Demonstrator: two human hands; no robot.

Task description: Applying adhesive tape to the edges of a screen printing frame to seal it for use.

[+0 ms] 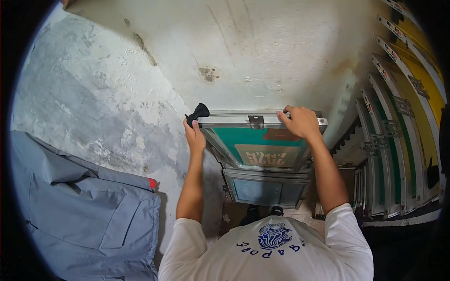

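Overhead, both hands (pixel 194 136) (pixel 302 122) grip the green-meshed frame's (pixel 255 140) top edge, seemingly near stacked frames (pixel 393 140).

Hidden items: we note a lower frame (pixel 266 189) partly covered by the green-meshed frame (pixel 260 143) at twelve o'clock; stacked frames (pixel 398 131) at three o'clock cut off by the rim.

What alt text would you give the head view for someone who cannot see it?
Seen from above, a person grips the top edge of a metal-framed green screen against a worn white wall, left hand by a black knob, right hand near the other corner. More framed screens stand racked at right; a grey garment hangs at left.
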